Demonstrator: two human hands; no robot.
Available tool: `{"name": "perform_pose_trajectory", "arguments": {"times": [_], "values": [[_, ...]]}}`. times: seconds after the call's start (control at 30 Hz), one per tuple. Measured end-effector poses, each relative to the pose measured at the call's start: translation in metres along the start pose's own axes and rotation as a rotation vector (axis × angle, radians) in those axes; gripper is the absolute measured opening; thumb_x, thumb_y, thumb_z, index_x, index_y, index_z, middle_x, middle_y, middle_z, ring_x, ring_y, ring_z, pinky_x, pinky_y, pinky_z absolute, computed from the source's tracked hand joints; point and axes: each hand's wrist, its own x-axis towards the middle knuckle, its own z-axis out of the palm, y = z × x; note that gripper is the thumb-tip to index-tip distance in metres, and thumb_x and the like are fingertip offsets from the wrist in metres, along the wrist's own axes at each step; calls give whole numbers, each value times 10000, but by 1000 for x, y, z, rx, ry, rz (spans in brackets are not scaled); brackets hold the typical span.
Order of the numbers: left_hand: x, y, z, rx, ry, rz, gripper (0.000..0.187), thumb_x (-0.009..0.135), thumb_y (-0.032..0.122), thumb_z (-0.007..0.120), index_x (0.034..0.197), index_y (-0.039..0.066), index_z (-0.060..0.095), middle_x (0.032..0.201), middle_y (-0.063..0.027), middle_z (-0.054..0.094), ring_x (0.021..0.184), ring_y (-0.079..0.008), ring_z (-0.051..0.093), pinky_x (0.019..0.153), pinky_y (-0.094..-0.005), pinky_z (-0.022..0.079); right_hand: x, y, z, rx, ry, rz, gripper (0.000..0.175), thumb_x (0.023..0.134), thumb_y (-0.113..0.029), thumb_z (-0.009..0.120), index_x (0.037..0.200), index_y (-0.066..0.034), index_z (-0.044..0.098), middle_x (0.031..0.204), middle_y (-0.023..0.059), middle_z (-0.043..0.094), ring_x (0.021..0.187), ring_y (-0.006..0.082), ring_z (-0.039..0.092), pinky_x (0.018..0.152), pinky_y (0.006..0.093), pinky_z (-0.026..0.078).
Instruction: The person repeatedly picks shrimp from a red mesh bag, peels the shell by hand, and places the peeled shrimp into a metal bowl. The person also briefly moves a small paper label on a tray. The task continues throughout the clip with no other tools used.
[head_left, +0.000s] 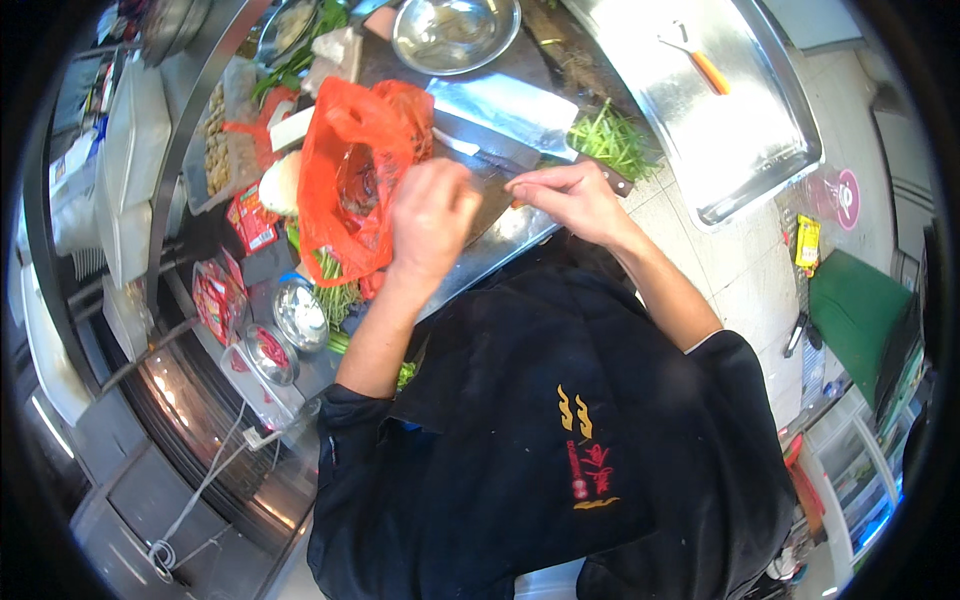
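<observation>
My left hand (439, 214), blurred and with curled fingers, is just right of an open red plastic bag (345, 180) with dark red, wet-looking contents; whether it holds anything cannot be told. Thumb and fingertips of my right hand (574, 196) are pinched together over the near edge of a dark round cutting board (499, 187); a tiny reddish bit shows beneath them, and whether it is gripped is unclear. Beyond the hands a wide cleaver (502, 112) lies flat, its dark handle (611, 178) to the right. A small knife (455, 141) appears to lie beside it.
A steel bowl (456, 34) stands at the board's far side. Cut green stalks (611, 142) lie by the cleaver. At right, a steel tray (750, 142) holds an orange-handled peeler (709, 71). Small steel bowls (300, 311), a white radish-like vegetable (281, 184) and red packets (219, 296) are at left.
</observation>
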Motion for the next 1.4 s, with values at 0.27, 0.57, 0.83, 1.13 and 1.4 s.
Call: {"name": "perform_pose_trajectory", "arguments": {"times": [0.27, 0.57, 0.83, 1.13, 1.4], "values": [[71, 12, 58, -498, -68, -279, 177, 871, -21, 668, 1046, -21, 690, 914, -58, 679, 779, -97, 663, 643, -239, 527, -8, -12, -67, 519, 79, 156, 431, 1002, -380, 593, 1226, -20, 673, 771, -22, 604, 605, 32, 477, 524, 200, 391], [146, -17, 110, -782, -97, -587, 355, 908, 68, 673, 1251, 5, 605, 913, -93, 708, 783, -122, 671, 660, -266, 532, 9, -18, -97, 700, 202, 122, 493, 1068, -378, 442, 1313, 39, 537, 858, 34, 621, 708, 117, 559, 648, 261, 487], [42, 54, 67, -461, -129, -382, 405, 822, 89, 755, 1205, 51, 631, 955, -105, 684, 785, -191, 679, 686, -335, 553, 35, -28, -52, 911, 219, 151, 473, 1058, -203, 436, 1447, 49, 340, 1198, 193, 586, 1085, 271, 603, 961, 410, 507], [-42, 2, 21, -368, -25, -668, 331, 831, 41, 689, 1162, 22, 687, 1006, -108, 720, 799, -151, 678, 749, -292, 547, 41, -23, 36, 533, -17, 195, 403, 988, -82, 544, 1372, 34, 511, 1165, 135, 661, 1030, 189, 650, 936, 324, 525], [-77, -17, -7, -412, -27, -578, 285, 883, 83, 672, 1160, 18, 687, 1137, -167, 652, 1024, -277, 643, 904, -361, 508, 39, -15, 49, -131, -352, 31, 293, 912, -76, 657, 1183, 36, 665, 884, 70, 725, 782, 110, 684, 736, 266, 567]]}}
